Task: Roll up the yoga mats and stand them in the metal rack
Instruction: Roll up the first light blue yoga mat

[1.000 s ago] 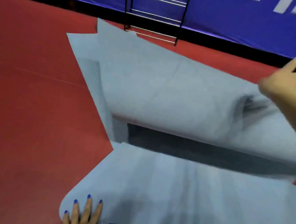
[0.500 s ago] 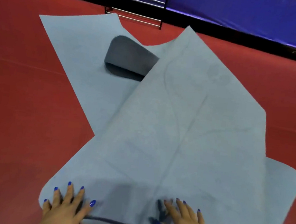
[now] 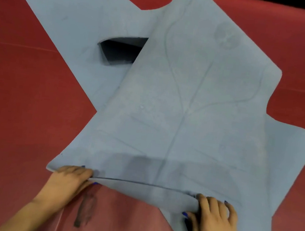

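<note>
Head view: our left hand (image 3: 67,179) takes a tight grip on the near edge of the top yoga mat (image 3: 196,105), fingers curled over the fold; our right hand (image 3: 212,217) does the same further along that turned-up edge. Beyond the grip the mat spreads flat across the red floor (image 3: 23,86). Past it and to the left lies a second blue mat (image 3: 79,19), partly overlapped, with one flap folded back to show a dark underside (image 3: 121,50).

near edge of the top mat (image 3: 186,104) now folded over, both hands — left hand (image 3: 69,182), right hand (image 3: 214,219) — gripping the fold instead of pressing flat
</note>
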